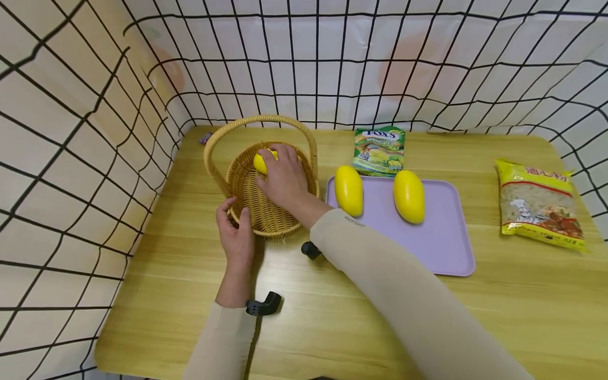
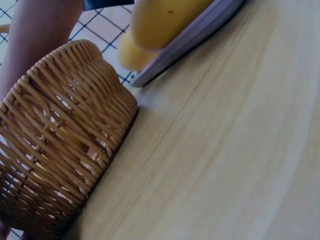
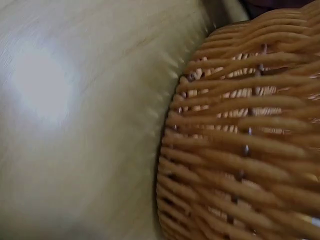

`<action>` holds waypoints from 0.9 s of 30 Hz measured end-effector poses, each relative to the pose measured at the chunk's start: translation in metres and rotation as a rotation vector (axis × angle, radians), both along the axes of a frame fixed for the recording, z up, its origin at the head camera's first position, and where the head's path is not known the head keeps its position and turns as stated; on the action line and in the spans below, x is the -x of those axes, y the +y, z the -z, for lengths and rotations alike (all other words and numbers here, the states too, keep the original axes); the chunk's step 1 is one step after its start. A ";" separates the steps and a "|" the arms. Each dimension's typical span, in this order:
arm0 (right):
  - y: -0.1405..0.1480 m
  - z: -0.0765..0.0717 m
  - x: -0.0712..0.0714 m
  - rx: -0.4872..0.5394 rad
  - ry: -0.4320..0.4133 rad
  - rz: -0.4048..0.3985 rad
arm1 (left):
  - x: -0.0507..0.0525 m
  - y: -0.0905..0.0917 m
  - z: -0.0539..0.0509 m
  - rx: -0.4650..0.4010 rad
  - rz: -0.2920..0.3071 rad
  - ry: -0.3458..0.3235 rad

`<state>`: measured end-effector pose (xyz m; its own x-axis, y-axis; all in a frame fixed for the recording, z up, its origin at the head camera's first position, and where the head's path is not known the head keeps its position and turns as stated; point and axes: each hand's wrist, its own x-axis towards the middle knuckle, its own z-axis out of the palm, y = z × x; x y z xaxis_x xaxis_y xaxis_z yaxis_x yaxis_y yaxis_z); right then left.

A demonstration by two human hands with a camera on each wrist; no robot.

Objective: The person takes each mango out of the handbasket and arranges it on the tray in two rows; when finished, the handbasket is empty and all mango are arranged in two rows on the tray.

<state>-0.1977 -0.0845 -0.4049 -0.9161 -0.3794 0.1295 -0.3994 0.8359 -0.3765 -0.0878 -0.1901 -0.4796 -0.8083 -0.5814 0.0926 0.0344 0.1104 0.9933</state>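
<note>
A woven wicker basket (image 1: 266, 211) with a tall arched handle stands on the table at the left. My right hand (image 1: 287, 177) reaches down into it and grips a yellow mango (image 1: 259, 164), mostly hidden under the fingers. At the basket's near-left rim, my left hand (image 1: 236, 237) holds the edge between thumb and fingers. In the left wrist view, the basket's wall (image 2: 65, 130) fills the left side; woven gaps show bits of yellow. The right wrist view shows the basket's outer weave (image 3: 240, 135) close up, with the right hand out of sight.
A lilac tray (image 1: 442, 243) to the right bears two yellow mangoes (image 1: 408, 196). Behind it lies a green Fox's candy packet (image 1: 379, 151). At far right is a yellow food bag (image 1: 541, 206); a small purple wrapper (image 1: 205, 138) lies behind the basket. Black wire mesh (image 1: 318, 60) borders the table.
</note>
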 end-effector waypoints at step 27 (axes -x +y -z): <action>-0.005 0.024 0.014 0.068 -0.003 0.154 | 0.000 0.000 0.000 0.020 0.003 -0.021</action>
<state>-0.2116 -0.0891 -0.4293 -0.9631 -0.2248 0.1477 -0.2674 0.8597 -0.4352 -0.0875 -0.1905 -0.4796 -0.8121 -0.5770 0.0874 0.0139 0.1306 0.9913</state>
